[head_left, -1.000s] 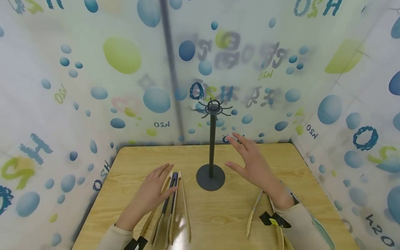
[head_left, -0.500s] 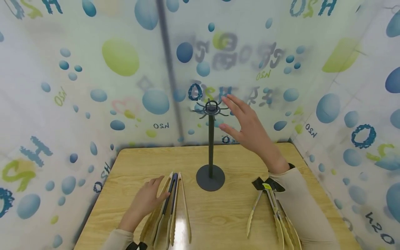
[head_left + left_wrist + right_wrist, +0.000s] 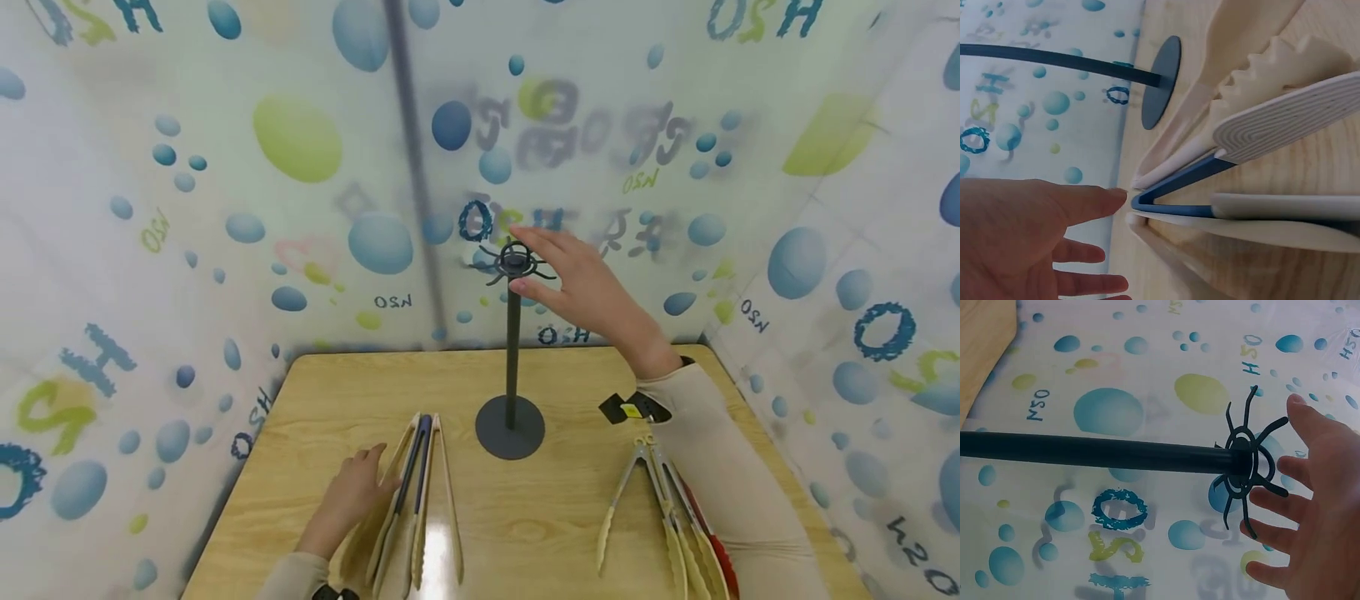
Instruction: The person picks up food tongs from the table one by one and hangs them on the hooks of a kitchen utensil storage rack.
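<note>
A dark metal stand with a round base and a ring of curved hooks on top stands upright on the table. My right hand is at the hooks, fingers spread, thumb on the near side; the right wrist view shows the fingers around the hook ring without curling on it, and contact is hard to tell. Lower left, my left hand hovers by a row of tongs, its fingers loosely extended. Among these are blue-and-cream tongs and cream tongs with a toothed head.
A second group of tongs lies at the right: cream scalloped ones and one with red, partly hidden under the right sleeve. The wooden table ends at patterned curtains behind and at the sides.
My right hand has risen from beside the pole to the hooks, then moved left onto them. My left hand has drawn back slightly toward the lower left.
</note>
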### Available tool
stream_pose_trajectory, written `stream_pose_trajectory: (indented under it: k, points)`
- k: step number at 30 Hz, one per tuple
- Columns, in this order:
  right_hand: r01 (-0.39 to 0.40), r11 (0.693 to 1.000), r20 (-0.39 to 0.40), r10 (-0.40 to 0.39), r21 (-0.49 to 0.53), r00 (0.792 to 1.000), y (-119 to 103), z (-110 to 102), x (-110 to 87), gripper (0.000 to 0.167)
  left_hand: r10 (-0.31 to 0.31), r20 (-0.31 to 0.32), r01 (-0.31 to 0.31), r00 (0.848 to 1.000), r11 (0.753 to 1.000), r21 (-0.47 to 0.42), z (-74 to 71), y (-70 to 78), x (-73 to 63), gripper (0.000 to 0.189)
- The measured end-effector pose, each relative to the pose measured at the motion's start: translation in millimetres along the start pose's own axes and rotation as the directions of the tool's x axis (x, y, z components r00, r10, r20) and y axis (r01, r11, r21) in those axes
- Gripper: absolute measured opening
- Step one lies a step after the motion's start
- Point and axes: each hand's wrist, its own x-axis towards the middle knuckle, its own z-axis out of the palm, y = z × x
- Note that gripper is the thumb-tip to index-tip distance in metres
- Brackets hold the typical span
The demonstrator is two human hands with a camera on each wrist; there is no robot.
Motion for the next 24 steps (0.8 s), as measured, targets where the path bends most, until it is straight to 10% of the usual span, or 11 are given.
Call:
stream_pose_trajectory:
  k: [24]
  points:
    - [-0.095, 0.989, 0.097, 0.084, 0.117, 0.992, 5, 2, 4.1, 0.067, -0.048, -0.005, 0.048, 0.999, 0.999, 0.022, 27.1, -7.2, 3.9, 0.061]
